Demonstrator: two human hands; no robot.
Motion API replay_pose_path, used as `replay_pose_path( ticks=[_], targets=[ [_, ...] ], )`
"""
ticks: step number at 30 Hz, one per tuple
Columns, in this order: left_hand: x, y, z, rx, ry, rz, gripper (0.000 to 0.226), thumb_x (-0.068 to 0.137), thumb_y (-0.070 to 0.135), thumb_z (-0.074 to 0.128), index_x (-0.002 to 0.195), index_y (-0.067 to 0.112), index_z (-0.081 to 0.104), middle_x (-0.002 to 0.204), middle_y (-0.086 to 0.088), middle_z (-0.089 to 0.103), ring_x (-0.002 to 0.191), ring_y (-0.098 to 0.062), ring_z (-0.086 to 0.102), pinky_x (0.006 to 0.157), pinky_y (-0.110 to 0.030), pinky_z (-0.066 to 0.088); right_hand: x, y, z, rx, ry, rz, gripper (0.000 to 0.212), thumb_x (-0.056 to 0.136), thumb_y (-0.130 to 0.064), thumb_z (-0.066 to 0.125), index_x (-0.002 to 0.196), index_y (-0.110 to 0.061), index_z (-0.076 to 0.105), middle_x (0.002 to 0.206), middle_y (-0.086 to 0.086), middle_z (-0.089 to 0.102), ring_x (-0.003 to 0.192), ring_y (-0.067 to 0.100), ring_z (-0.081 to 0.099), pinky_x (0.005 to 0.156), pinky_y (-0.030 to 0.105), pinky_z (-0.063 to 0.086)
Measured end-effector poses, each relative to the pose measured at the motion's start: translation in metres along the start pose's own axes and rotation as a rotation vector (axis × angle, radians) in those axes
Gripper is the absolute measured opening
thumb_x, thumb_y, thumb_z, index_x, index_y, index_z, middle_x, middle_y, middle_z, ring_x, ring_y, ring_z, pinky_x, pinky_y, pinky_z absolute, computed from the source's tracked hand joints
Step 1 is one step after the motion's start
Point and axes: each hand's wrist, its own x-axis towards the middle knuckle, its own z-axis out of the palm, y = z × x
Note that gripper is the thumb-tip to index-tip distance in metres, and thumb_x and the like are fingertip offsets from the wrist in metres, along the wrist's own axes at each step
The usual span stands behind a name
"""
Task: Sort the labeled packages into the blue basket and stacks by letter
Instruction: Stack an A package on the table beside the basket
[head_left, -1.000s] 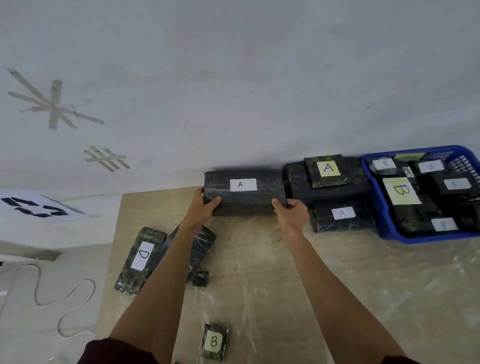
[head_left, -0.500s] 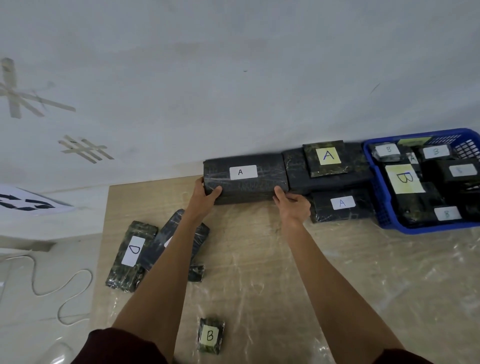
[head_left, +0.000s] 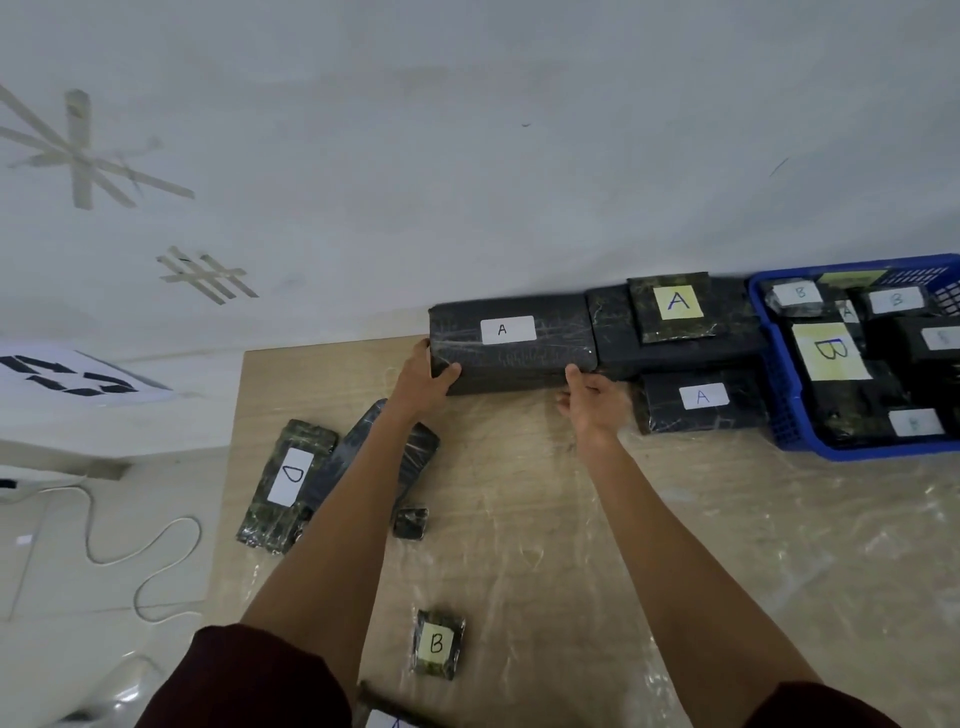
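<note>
One oblong, film-wrapped A package (head_left: 519, 358) at the far edge of the bench (head_left: 519, 519) is gripped by the left hand (head_left: 423, 374) and thumb-touched by the loosely curled right hand (head_left: 592, 402).

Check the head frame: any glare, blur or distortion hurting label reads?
Head view: soft even light, faint shadows; clear plastic film on the wooden table throws patchy glare at right; wide-angle lens skews the table edges; white A label on the long black wrapped package is sharp; rightmost labels in the blue plastic basket are smeared, barely legible.
</note>
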Motion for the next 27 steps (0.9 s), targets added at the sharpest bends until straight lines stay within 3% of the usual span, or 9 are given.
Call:
replay_pose_path(
  ticks=[2, 4, 7, 9, 11, 13, 15, 22, 27],
  targets=[
    [-0.009, -0.014, -0.014, 0.095, 0.039, -0.011, 0.063, 0.101, 0.032, 0.058, 0.154, 0.012, 0.029, 0.15, -0.017, 0.042, 0.136, -0.035, 0.044, 0.112, -0.05, 0.04, -0.014, 0.009, 0.006, -0.132, -0.08, -0.015, 0.022, 0.095, -0.033, 0.069, 0.082, -0.016, 0.064, 0.086, 0.009, 0.072, 0.08, 0.022, 0.071, 0.078, 0.038, 0.061],
    [-0.02, -0.035, -0.033, 0.215, 0.109, 0.002, 0.05, 0.101, 0.027, 0.058, 0.147, 0.014, 0.042, 0.142, -0.019, 0.047, 0.129, -0.035, 0.05, 0.107, -0.049, 0.044, -0.034, 0.019, 0.019, -0.262, -0.269, 0.008, 0.018, 0.096, -0.029, 0.068, 0.084, -0.015, 0.065, 0.087, 0.01, 0.072, 0.07, 0.019, 0.067, 0.061, 0.031, 0.059],
    [-0.035, -0.066, -0.065, 0.425, 0.229, 0.033, 0.032, 0.098, 0.019, 0.061, 0.13, 0.015, 0.06, 0.129, -0.018, 0.056, 0.118, -0.037, 0.056, 0.101, -0.05, 0.047, -0.061, 0.04, 0.046, -0.55, -0.508, -0.045, 0.017, 0.092, -0.022, 0.069, 0.106, -0.013, 0.069, 0.098, 0.009, 0.07, 0.066, 0.015, 0.063, 0.046, 0.021, 0.049],
    [-0.046, -0.084, -0.083, 0.525, 0.212, -0.032, 0.034, 0.096, 0.02, 0.062, 0.129, 0.016, 0.062, 0.131, -0.017, 0.056, 0.12, -0.037, 0.055, 0.103, -0.05, 0.046, -0.081, 0.048, 0.061, -0.648, -0.569, -0.097, 0.025, 0.092, -0.024, 0.069, 0.114, -0.013, 0.068, 0.104, 0.007, 0.069, 0.074, 0.016, 0.065, 0.045, 0.019, 0.048],
    [-0.054, -0.099, -0.096, 0.558, 0.149, -0.1, 0.037, 0.094, 0.017, 0.062, 0.13, 0.012, 0.062, 0.131, -0.018, 0.058, 0.121, -0.037, 0.055, 0.104, -0.046, 0.046, -0.095, 0.057, 0.074, -0.719, -0.634, -0.114, 0.016, 0.093, -0.027, 0.068, 0.102, -0.013, 0.069, 0.104, 0.007, 0.069, 0.084, 0.019, 0.065, 0.059, 0.024, 0.054],
    [-0.061, -0.113, -0.102, 0.57, 0.091, -0.096, 0.031, 0.089, 0.012, 0.062, 0.12, 0.007, 0.069, 0.122, -0.019, 0.065, 0.117, -0.037, 0.059, 0.098, -0.043, 0.05, -0.108, 0.063, 0.082, -0.746, -0.641, -0.106, 0.014, 0.093, -0.026, 0.069, 0.102, -0.015, 0.067, 0.108, 0.007, 0.069, 0.096, 0.022, 0.065, 0.081, 0.032, 0.056],
    [-0.067, -0.123, -0.102, 0.575, 0.04, -0.079, 0.023, 0.085, 0.006, 0.06, 0.106, 0.007, 0.071, 0.111, -0.018, 0.069, 0.109, -0.036, 0.063, 0.09, -0.04, 0.053, -0.114, 0.07, 0.088, -0.707, -0.609, -0.081, 0.03, 0.093, -0.023, 0.069, 0.12, -0.011, 0.063, 0.119, 0.006, 0.065, 0.109, 0.025, 0.064, 0.092, 0.037, 0.054],
    [-0.085, -0.114, -0.098, 0.339, 0.032, -0.02, 0.033, 0.096, 0.005, 0.06, 0.129, 0.006, 0.063, 0.124, -0.016, 0.066, 0.112, -0.033, 0.061, 0.096, -0.042, 0.052, -0.131, 0.071, 0.078, -0.485, -0.512, -0.133, 0.048, 0.097, -0.02, 0.063, 0.141, -0.023, 0.042, 0.117, 0.001, 0.059, 0.106, 0.023, 0.063, 0.086, 0.032, 0.055],
    [-0.097, -0.085, -0.103, 0.144, 0.004, 0.115, 0.028, 0.096, 0.011, 0.065, 0.125, 0.012, 0.068, 0.105, -0.004, 0.066, 0.095, -0.017, 0.06, 0.08, -0.027, 0.05, -0.131, 0.065, 0.053, -0.298, -0.477, -0.03, 0.024, 0.1, -0.029, 0.061, 0.121, -0.028, 0.048, 0.115, 0.013, 0.069, 0.091, 0.027, 0.074, 0.077, 0.041, 0.063]
  ],
)
